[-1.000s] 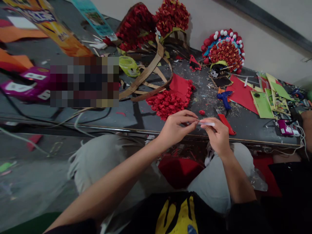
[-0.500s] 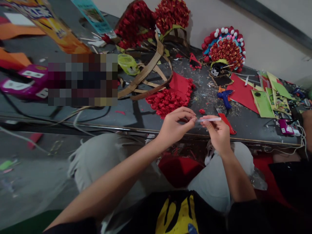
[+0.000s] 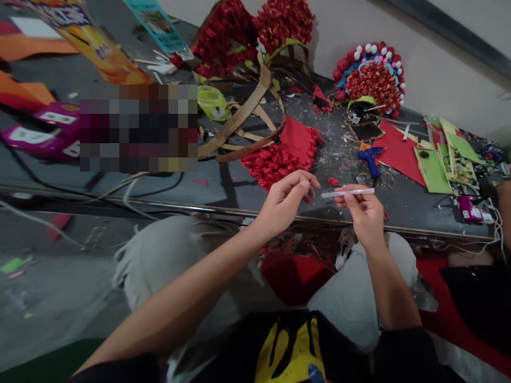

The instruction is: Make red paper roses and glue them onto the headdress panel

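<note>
My right hand (image 3: pixel 365 213) pinches a translucent white glue stick (image 3: pixel 347 192) between thumb and fingers, held nearly level over the table's front edge. The stick's left end points toward my left hand (image 3: pixel 285 199). That hand is apart from the stick, its fingers loosely curled with nothing visible in them. A blue hot glue gun (image 3: pixel 371 159) with an orange part lies just beyond my right hand. Close behind my left hand is a red panel covered with crumpled red paper pieces (image 3: pixel 271 165). A small red paper tuft (image 3: pixel 332 182) lies between the hands.
Curved cardboard strips (image 3: pixel 243 117) and red paper-covered shapes (image 3: pixel 285 24) stand at the back. Red sheets (image 3: pixel 399 149) and a green panel (image 3: pixel 433 170) lie right. Left are a purple device (image 3: pixel 48 133) with cables and an orange packet (image 3: pixel 99 48). Another person's arm (image 3: pixel 503 207) shows right.
My left hand has let go of the glue stick's left end and drawn slightly left. My right hand has moved a little right with the stick, covering most of a red item behind it.
</note>
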Demonstrator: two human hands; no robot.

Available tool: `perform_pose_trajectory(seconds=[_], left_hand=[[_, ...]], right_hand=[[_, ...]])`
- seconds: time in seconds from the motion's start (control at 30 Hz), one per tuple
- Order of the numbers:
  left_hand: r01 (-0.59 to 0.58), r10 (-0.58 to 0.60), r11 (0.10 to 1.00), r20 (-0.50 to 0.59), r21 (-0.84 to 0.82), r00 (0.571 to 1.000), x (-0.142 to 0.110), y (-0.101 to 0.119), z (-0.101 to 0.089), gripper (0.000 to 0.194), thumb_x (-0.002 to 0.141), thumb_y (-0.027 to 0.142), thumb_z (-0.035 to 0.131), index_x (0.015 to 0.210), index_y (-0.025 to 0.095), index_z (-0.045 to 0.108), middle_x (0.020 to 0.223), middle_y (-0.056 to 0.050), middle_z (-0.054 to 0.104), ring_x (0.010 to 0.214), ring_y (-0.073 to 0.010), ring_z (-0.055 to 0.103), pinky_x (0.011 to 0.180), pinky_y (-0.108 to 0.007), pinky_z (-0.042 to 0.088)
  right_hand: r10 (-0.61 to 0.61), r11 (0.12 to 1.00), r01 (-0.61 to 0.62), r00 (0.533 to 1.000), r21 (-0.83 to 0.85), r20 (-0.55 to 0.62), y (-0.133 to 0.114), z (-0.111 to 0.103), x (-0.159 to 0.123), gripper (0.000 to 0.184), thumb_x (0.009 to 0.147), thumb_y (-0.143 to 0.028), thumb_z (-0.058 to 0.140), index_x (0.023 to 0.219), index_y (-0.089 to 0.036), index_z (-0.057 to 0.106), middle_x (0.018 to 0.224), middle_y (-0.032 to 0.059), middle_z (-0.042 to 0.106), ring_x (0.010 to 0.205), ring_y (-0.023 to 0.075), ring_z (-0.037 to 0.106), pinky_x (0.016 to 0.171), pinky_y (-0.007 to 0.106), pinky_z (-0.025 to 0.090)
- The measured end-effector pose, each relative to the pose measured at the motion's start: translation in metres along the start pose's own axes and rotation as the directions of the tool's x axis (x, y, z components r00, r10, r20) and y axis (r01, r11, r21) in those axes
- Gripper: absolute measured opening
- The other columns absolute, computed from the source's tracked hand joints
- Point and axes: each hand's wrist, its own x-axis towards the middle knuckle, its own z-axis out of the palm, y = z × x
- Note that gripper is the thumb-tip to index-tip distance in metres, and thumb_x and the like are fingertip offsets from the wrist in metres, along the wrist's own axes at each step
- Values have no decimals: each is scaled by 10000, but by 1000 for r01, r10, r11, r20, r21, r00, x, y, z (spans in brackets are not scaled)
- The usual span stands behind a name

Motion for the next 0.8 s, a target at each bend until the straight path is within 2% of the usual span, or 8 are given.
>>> perform_pose_trajectory(seconds=[0.1,0.17,0.23,0.37,0.47,0.67,0.73,0.8], left_hand=[[-39,38,995,10,97,999,-1,-1,1,223,842,310,509,686,155,549,797,-54,622,610,-112,550,562,-226,483],[-72,70,983,17,171,997,-1,-2,1,149,819,296,570,823,149,598,892,-67,651,686,-121,587,591,-214,494],[-150,142,956,51,252,989,-2,-3,1,162,822,271,578,926,153,619,958,-76,660,776,-135,614,637,-217,508],[-377,346,835,152,402,926,-5,-6,0,141,852,244,553,819,155,657,906,-81,681,838,-152,637,753,-253,518],[-480,446,722,195,498,874,-6,-10,-1,134,847,229,559,827,151,666,879,-82,698,797,-152,656,729,-248,527],[-573,506,504,317,647,802,-5,-9,-1,173,852,212,529,754,171,666,792,-53,711,688,-144,651,640,-237,519],[-594,519,460,343,659,783,-6,-7,-1,182,847,203,526,727,174,659,772,-46,711,656,-136,640,614,-230,507],[-590,506,446,354,673,787,-7,-8,0,193,845,210,516,712,179,653,765,-39,709,641,-130,635,597,-224,498]], right_hand=[[-16,1000,16,1000,-18,23,0,0,-1,225,824,-415,598,910,-208,624,913,32,724,736,133,688,649,268,589],[-31,999,33,999,-42,39,0,-1,-2,233,837,-416,583,944,-214,626,933,36,721,762,139,687,648,270,585],[-44,995,50,997,-83,62,1,-1,-2,250,852,-408,566,1007,-221,625,961,43,717,801,148,685,663,277,582],[-81,984,95,992,-150,98,4,-2,-4,282,876,-372,543,1118,-241,607,1008,43,710,861,148,677,716,290,582],[-89,976,110,989,-188,117,6,-4,-5,291,882,-361,537,1143,-251,600,1018,38,710,875,147,675,748,304,583],[-127,947,164,981,-276,149,6,-4,-5,243,883,-337,537,1095,-253,621,1046,37,708,896,159,679,819,330,567],[-128,941,172,978,-292,162,5,-3,-6,252,884,-322,535,1113,-251,611,1042,36,711,899,161,682,834,332,562],[-124,940,169,979,-296,163,4,-2,-6,265,880,-321,538,1126,-246,602,1013,35,718,899,165,684,841,336,561]])
